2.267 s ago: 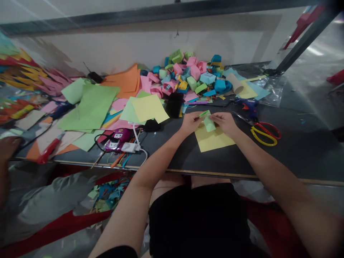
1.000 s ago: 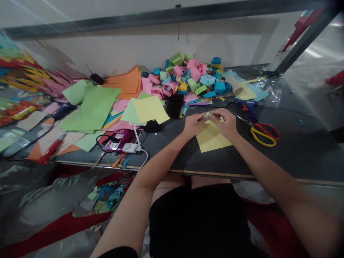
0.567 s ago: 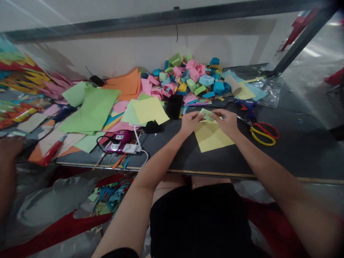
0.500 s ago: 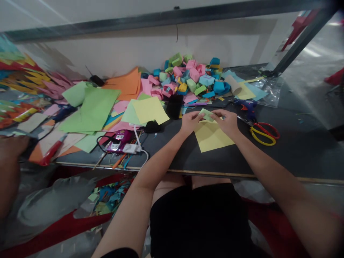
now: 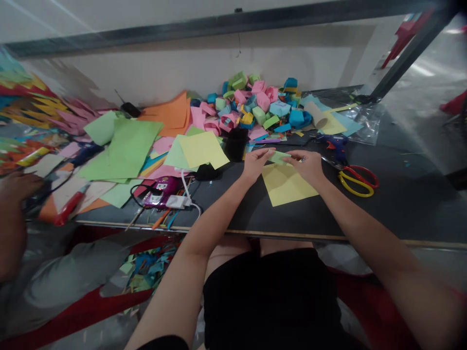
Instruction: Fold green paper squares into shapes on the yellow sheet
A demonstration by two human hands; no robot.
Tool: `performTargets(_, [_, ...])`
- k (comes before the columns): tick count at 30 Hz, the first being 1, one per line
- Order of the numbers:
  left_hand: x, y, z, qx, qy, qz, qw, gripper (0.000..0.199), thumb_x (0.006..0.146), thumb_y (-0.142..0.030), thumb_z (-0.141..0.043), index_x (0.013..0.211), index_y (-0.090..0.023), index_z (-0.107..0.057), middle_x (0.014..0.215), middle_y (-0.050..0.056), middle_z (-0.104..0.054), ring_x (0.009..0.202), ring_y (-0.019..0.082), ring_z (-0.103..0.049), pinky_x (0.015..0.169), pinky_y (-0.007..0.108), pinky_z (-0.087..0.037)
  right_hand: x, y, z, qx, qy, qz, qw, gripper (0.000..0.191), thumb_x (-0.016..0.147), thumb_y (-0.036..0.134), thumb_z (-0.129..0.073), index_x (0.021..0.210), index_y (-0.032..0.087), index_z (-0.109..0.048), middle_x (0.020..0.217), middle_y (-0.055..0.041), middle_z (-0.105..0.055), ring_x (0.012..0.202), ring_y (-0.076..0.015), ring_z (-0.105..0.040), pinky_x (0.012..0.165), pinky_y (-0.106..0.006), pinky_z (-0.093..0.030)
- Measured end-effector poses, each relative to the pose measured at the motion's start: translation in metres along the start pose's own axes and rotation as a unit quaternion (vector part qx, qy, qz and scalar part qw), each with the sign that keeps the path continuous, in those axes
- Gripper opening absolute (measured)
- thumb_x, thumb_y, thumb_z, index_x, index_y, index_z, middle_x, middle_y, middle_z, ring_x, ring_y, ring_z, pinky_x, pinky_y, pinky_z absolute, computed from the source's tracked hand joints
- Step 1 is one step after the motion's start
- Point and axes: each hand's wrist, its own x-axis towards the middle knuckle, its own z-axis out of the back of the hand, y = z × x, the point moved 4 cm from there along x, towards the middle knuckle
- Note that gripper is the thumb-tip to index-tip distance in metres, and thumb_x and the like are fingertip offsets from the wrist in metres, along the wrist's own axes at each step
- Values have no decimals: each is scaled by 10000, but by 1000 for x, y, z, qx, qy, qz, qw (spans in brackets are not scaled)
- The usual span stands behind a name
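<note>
A small piece of light green paper [image 5: 279,157] is pinched between my two hands, above the table. My left hand [image 5: 255,164] grips its left end, fingers closed. At the other end, my right hand [image 5: 305,165] holds it between thumb and fingers. Under the hands, a yellow paper sheet [image 5: 288,187] lies flat on the dark table. Scissors [image 5: 357,181] with one red and one yellow handle rest just right of my right hand. Behind them is a blue glue gun [image 5: 336,146].
Folded paper pieces [image 5: 259,104] in several colours are heaped against the wall. Left lie green sheets [image 5: 124,148], orange sheets [image 5: 168,116], a purple power strip [image 5: 164,189] with cables and a red-handled tool [image 5: 70,208]. Another person's hand [image 5: 22,187] is at far left. A cardboard tube [image 5: 315,115] lies behind.
My hands have moved slightly apart, and the green paper between them now looks flatter and wider. The other person's hand at far left has shifted a little.
</note>
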Motion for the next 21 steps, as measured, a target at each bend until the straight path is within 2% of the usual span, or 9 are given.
performTargets(8, [0,-5,5,61,-34,-13,997,298,825,-447,-797,939,-175,-838,905,60,-800,840,179,-710,786,285,-566,-1,0,-3,-7,48,21,999,306,790,493,-822,953,238,-862,795,-30,-817,703,-200,-731,699,-327,-582])
performTargets(12, [0,-7,5,93,-20,-38,995,322,854,-493,-765,934,-186,-819,856,44,-773,765,159,-671,736,269,-534,-3,3,-2,-15,27,24,999,255,823,471,-795,911,240,-857,818,-40,-823,709,-201,-738,690,-326,-572])
performTargets(17, [1,-5,3,117,-11,-42,992,324,870,-520,-733,872,-202,-799,692,-7,-664,623,124,-540,615,246,-450,-3,1,-1,-6,9,8,1000,260,814,497,-793,856,247,-852,791,-42,-819,703,-208,-737,632,-315,-533])
performTargets(21, [-1,-11,3,156,2,-59,986,282,893,-468,-726,823,-200,-780,665,-13,-640,630,125,-534,627,244,-434,-2,-1,0,-2,3,5,1000,317,817,547,-771,840,241,-850,769,-38,-813,687,-211,-721,620,-319,-516])
